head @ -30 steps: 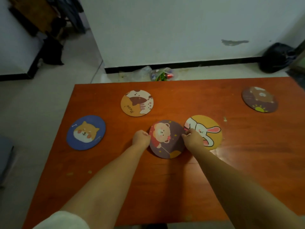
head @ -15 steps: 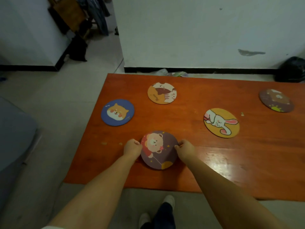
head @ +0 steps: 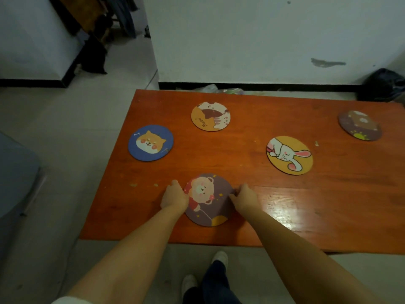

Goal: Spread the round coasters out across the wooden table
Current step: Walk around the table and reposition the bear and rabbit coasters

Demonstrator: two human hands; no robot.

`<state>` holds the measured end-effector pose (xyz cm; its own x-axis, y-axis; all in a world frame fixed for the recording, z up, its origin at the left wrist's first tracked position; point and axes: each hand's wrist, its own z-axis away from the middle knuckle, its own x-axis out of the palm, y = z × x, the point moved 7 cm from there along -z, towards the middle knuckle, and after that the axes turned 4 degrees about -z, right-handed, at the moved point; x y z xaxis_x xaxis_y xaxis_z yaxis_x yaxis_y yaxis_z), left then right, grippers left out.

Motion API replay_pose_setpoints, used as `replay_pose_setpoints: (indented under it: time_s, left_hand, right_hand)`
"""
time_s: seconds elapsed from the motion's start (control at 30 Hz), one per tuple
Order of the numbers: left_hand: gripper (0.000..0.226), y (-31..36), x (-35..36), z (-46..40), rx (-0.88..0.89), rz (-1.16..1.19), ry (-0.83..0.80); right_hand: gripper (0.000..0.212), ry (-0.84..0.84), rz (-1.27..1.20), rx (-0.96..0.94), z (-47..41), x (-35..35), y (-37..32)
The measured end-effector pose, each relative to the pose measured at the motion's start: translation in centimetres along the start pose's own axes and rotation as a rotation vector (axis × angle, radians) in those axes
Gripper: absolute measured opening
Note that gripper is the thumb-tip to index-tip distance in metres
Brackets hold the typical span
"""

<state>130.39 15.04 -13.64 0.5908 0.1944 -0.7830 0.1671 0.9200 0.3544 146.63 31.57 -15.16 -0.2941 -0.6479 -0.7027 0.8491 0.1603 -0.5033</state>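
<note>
A purple bear coaster (head: 209, 199) lies flat near the front edge of the wooden table (head: 328, 205). My left hand (head: 174, 197) grips its left rim and my right hand (head: 244, 197) grips its right rim. A blue dog coaster (head: 150, 143) lies at the left. An orange cat coaster (head: 210, 116) lies at the back. To the right lies a yellow rabbit coaster (head: 289, 155). A dark purple coaster (head: 359, 125) sits at the far right. All lie apart from one another.
The table's front edge (head: 197, 241) is close to my feet (head: 219, 257). A white wall (head: 263, 40) stands behind the table, with plastic bags (head: 219, 89) at its foot and a black bag (head: 383, 84) at the far right. A grey seat (head: 15, 176) is at the left.
Both hands have pulled the bear coaster off the rabbit coaster and toward the front edge of the table. The view has drawn back, so my feet show.
</note>
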Motion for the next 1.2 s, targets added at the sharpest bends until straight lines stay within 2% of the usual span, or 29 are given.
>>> replay_pose_setpoints:
  time_s: [0.1, 0.33, 0.5, 0.7, 0.9, 0.97, 1.07, 1.13, 1.2]
  left_hand:
    - [0.043, 2.7, -0.5, 0.1, 0.066, -0.032, 0.018]
    - [0.033, 13.4, 0.5, -0.3, 0.197, -0.001, 0.004]
    - [0.031, 21.4, 3.4, -2.0, 0.192, 0.038, -0.013]
    - [0.029, 29.2, 8.8, -3.3, 0.114, 0.054, -0.041]
    - [0.03, 31.1, 11.1, -3.8, -0.001, 0.101, 0.002]
    - [0.03, 30.9, 11.3, -3.9, -0.035, 0.139, 0.01]
    - [0.02, 30.4, 11.4, -3.8, -0.058, 0.19, 0.007]
    - [0.025, 30.1, 11.2, -3.3, -0.08, 0.216, 0.024]
    - [0.02, 30.1, 11.0, -2.6, -0.067, 0.259, 0.031]
  right_hand:
    - [0.036, 0.049, -0.083, 0.011, -0.6, -2.5, 0.6]
    - [0.036, 0.167, -0.119, 0.037, -5.4, -11.7, 3.9]
    - [0.031, 0.207, -0.112, 0.018, -10.5, -18.3, 7.4]
    - [0.03, 0.226, -0.226, 0.114, -16.2, -23.5, 12.6]
    - [0.014, 0.096, -0.215, 0.087, -19.3, -23.3, 13.5]
    - [0.025, 0.082, -0.195, 0.08, -19.6, -23.0, 13.2]
    - [0.042, 0.048, -0.164, 0.079, -19.6, -22.5, 13.1]
    - [0.039, 0.04, -0.176, 0.072, -19.0, -22.5, 12.9]
    - [0.035, 0.047, -0.226, 0.047, -18.1, -22.7, 12.7]
